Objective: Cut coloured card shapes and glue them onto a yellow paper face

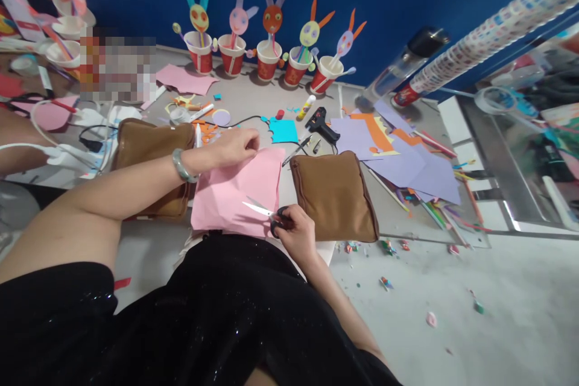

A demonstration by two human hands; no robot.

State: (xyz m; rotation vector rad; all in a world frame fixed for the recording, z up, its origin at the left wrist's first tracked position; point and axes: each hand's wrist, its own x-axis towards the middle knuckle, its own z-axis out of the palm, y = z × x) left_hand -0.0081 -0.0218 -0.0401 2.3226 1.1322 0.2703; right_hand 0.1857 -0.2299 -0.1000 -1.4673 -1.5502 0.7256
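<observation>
A pink sheet of paper (239,184) lies creased in front of me, between two brown padded cushions. Over its far edge, my left hand (233,148) is closed with curled fingers; whether they pinch the paper or some small piece cannot be seen. My right hand (297,234) grips black-handled scissors (260,209) by the loops, near the paper's right front corner. Their blades are parted and point left above the sheet.
Red paper cups (233,62) with rabbit-faced spoon figures line the back wall. A black glue gun (322,126), a blue paper scrap (284,131) and purple sheets (425,169) lie beyond. Brown cushions (335,196) flank the paper. A clear bottle (402,66) stands right; scraps litter the floor.
</observation>
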